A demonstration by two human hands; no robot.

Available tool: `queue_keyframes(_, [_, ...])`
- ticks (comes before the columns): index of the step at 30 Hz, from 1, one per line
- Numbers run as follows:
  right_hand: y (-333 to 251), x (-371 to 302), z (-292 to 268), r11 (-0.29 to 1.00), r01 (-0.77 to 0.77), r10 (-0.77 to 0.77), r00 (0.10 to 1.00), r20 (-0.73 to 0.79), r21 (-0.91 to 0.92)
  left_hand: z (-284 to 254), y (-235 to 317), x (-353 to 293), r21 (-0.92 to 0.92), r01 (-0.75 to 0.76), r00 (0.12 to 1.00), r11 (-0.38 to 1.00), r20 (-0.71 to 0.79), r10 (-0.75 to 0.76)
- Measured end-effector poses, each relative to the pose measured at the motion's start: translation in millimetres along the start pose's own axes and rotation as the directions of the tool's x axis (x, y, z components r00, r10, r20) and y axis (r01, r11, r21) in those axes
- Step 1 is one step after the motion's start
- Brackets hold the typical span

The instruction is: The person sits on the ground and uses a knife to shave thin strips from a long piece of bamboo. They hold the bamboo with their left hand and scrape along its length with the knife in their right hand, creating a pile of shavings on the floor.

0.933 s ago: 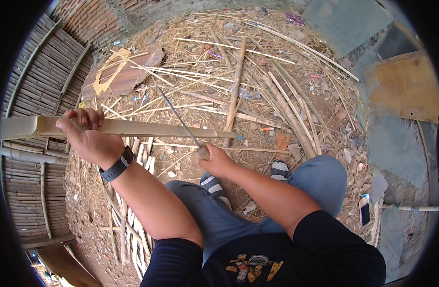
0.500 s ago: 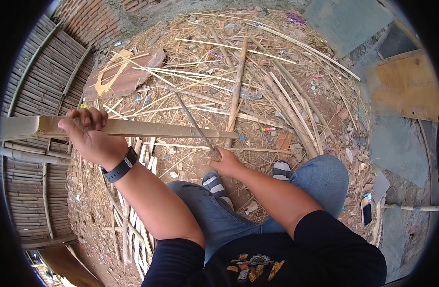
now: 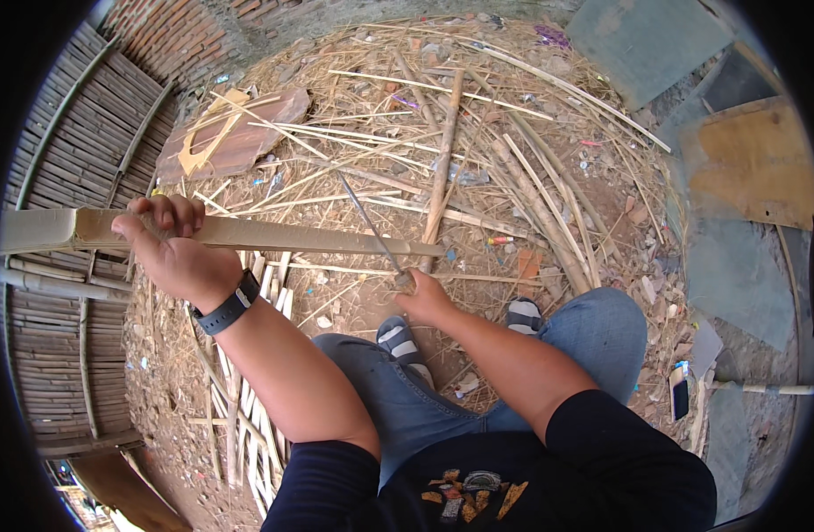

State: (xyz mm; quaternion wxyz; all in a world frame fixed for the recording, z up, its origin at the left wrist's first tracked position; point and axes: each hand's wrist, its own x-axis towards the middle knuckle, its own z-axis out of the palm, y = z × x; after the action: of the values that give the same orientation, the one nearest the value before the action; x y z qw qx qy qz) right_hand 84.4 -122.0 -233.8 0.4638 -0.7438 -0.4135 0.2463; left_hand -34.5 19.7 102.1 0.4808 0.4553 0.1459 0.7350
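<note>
A long split length of bamboo (image 3: 309, 238) lies level across the left half of the view, its narrow end pointing right. My left hand (image 3: 178, 255) is wrapped round it near a node, with the wrist in a dark watch band. In my right hand (image 3: 426, 300) is the handle of a long thin-bladed knife (image 3: 364, 213). The blade slants up and to the left, crossing the bamboo near its narrow end. Whether the edge touches the bamboo I cannot tell. Beneath that end, a bamboo pole (image 3: 443, 160) lies on the ground.
Several pale bamboo strips (image 3: 269, 417) are piled at my left. More strips and poles (image 3: 549, 204) litter the dirt ahead. A brown board (image 3: 278, 115) lies far left by a bamboo-slat wall (image 3: 61, 355). Grey sheets (image 3: 735, 266) and a phone (image 3: 680, 395) are at the right.
My right hand has shifted slightly right with the knife, and the blade has tilted a little. My left hand still grips the bamboo, almost unmoved.
</note>
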Motion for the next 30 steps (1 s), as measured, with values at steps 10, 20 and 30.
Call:
queue_keyframes(10, [0,2,-7,0.966,-0.23,0.211,0.965,0.155,0.119,-3,0,1,0.025,-0.002,1.0,1.0,-0.029,0.003])
queue_keyframes(20, [-1,3,-6,0.976,-0.19,0.171,0.972,0.162,0.106,-2,1,1,0.053,-0.021,0.998,0.998,-0.063,0.024])
queue_keyframes(30, [-4,0,-12,0.966,-0.255,0.244,0.954,0.172,0.045,-2,0,1,0.061,-0.021,0.998,0.998,-0.057,0.024])
